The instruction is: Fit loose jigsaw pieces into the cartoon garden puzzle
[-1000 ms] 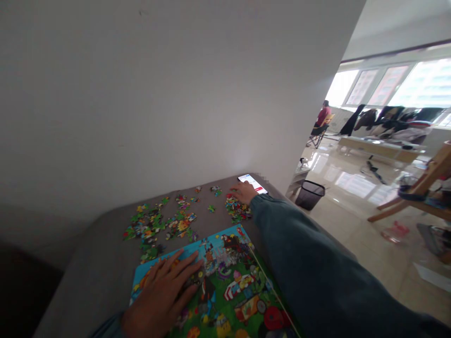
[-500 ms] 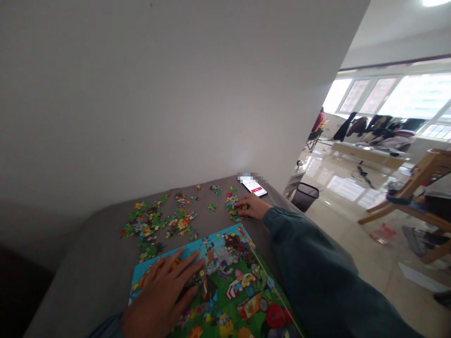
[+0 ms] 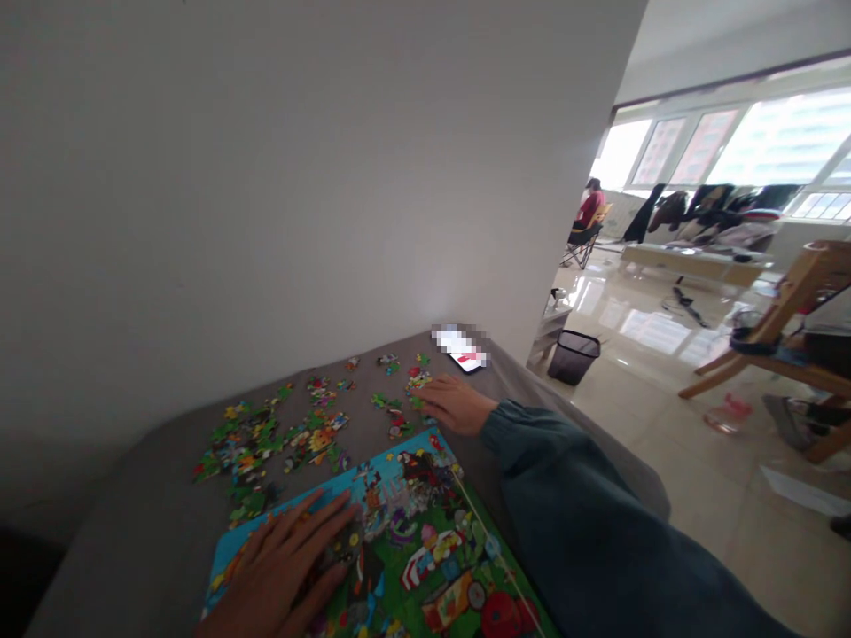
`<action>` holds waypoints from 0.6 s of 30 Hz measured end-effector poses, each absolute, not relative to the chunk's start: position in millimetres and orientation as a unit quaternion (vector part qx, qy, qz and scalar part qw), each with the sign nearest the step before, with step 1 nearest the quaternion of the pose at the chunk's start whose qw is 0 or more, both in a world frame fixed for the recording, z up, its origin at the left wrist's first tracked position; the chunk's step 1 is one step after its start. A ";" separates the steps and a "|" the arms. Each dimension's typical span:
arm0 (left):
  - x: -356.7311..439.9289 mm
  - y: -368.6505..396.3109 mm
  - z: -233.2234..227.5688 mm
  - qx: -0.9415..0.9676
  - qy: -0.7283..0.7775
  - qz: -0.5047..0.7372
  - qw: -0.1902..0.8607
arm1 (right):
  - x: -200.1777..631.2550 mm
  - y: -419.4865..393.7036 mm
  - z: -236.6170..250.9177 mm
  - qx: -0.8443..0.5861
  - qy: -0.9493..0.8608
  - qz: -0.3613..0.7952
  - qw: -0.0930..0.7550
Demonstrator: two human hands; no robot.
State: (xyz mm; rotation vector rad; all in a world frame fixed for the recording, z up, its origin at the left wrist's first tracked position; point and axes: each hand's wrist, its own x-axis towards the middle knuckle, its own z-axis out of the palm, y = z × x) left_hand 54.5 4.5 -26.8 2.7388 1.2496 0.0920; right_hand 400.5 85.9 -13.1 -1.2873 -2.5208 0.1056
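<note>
A colourful jigsaw puzzle board [image 3: 425,549] lies at the near edge of a grey table [image 3: 152,478]. My left hand [image 3: 279,576] rests flat on its left part, fingers spread. Loose puzzle pieces [image 3: 266,439] are scattered on the table beyond the board. My right hand [image 3: 456,403] lies palm down over a small heap of pieces [image 3: 416,383] just past the board's far right corner; whether it grips any piece is hidden. A phone [image 3: 462,354] with a lit screen lies at the table's far right corner.
A plain white wall rises right behind the table. To the right the floor opens into a bright room with a black waste bin [image 3: 575,354], a wooden chair frame [image 3: 784,346], a long low bench and a seated person [image 3: 589,213] far back.
My right hand has drawn back from beside the phone toward the board, dragging over the small heap of pieces. The left hand stays on the board. The view has shifted slightly right.
</note>
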 end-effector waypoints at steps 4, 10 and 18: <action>49.2 19.9 -16.6 0.909 0.407 0.069 0.055 | 434.1 90.4 -10.8 -0.482 -0.861 0.066 0.148; 76.6 58.7 14.0 0.921 0.386 0.041 0.044 | 430.4 80.1 -20.5 -0.498 -0.857 0.119 0.063; 199.2 107.7 34.6 0.926 0.377 -0.017 -0.032 | 421.5 69.2 -8.3 -0.502 -0.850 0.158 0.010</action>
